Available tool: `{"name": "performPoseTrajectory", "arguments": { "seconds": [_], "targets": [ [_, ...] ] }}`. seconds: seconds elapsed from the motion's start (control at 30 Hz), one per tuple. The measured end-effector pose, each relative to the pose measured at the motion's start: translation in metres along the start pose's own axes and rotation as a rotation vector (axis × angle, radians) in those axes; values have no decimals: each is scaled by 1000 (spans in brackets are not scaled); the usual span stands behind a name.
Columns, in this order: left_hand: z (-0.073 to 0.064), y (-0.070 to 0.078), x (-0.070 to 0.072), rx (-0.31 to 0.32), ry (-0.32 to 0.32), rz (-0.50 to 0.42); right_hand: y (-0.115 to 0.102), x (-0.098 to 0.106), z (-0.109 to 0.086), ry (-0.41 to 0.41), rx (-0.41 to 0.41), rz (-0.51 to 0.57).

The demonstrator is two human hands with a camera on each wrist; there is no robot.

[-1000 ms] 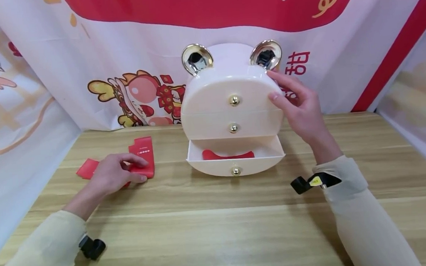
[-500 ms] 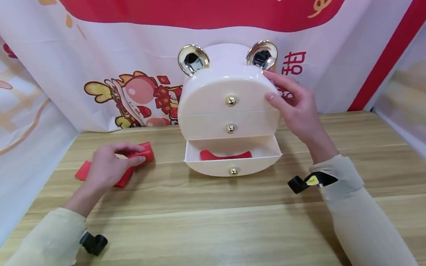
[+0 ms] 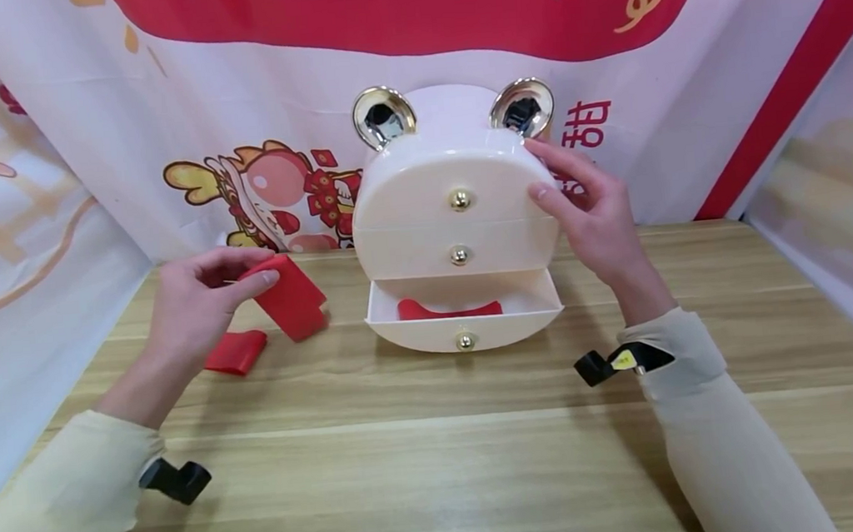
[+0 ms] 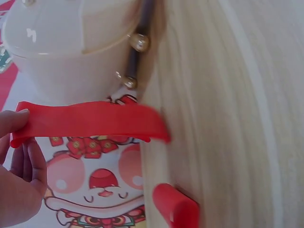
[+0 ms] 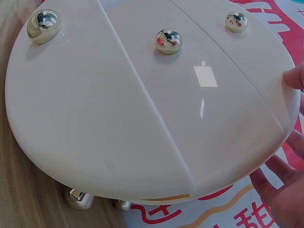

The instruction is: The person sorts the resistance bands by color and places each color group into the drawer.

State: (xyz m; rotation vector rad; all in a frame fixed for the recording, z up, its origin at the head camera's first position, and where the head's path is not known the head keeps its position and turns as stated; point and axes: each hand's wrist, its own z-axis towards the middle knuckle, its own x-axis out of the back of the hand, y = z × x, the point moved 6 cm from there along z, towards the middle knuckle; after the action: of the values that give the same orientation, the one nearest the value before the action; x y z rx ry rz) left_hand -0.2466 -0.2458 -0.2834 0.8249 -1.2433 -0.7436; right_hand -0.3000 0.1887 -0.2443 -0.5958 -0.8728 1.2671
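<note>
My left hand [image 3: 192,305] pinches a red resistance band [image 3: 290,302] at its upper end, between thumb and fingers. In the left wrist view the strip [image 4: 90,118] stretches away flat from the fingertips. A second red band [image 3: 236,352] lies folded on the table below that hand. Right of them stands a white drawer organizer [image 3: 395,247] with gold knobs and two round mirrors on top. Its bottom drawer [image 3: 541,294] is pulled out, with a curved red band [image 3: 448,309] inside. My right hand [image 3: 599,223] holds the organizer's upper right edge, thumb on the front, fingers round the side.
The wooden table [image 3: 442,465] reaches back to a printed cloth backdrop [image 3: 269,78] close behind the organizer. Cloth walls flank both sides. A black wrist camera [image 3: 176,479] sits at the left cuff, another camera [image 3: 596,367] at the right one.
My left hand has gathered up one red band and lifted it off the table, the strip now hanging from its fingers. My right hand keeps its place on the organizer.
</note>
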Motion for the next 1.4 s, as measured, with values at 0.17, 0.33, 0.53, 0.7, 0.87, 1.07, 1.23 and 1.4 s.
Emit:
{"name": "performPoseTrajectory", "arguments": {
  "seconds": [0.17, 0.33, 0.53, 0.7, 0.87, 1.07, 1.23, 1.4],
  "targets": [
    [-9, 22, 1, -56, 19, -62, 1, 1, 0, 1, -4, 0],
    [-19, 44, 0, -99, 29, -80, 1, 1, -1, 0, -4, -5],
    [-28, 71, 1, -178, 50, -79, 0, 1, -1, -4, -5, -2],
    [-35, 93, -3, -254, 41, -98, -1, 0, -1, -4, -10, -6],
    [-40, 115, -13, -348, 39, -131, 0, 0, 0, 1, -12, -9],
    [-43, 133, -32, -426, 1, -175, 0, 0, 0, 2, -15, -10],
    [-45, 142, -49, -474, -46, -221, 0, 0, -1, 2, -22, -3],
    [-41, 146, -65, -505, -46, -232, 0, 0, 0, 6, -26, -2]
  ]
}}
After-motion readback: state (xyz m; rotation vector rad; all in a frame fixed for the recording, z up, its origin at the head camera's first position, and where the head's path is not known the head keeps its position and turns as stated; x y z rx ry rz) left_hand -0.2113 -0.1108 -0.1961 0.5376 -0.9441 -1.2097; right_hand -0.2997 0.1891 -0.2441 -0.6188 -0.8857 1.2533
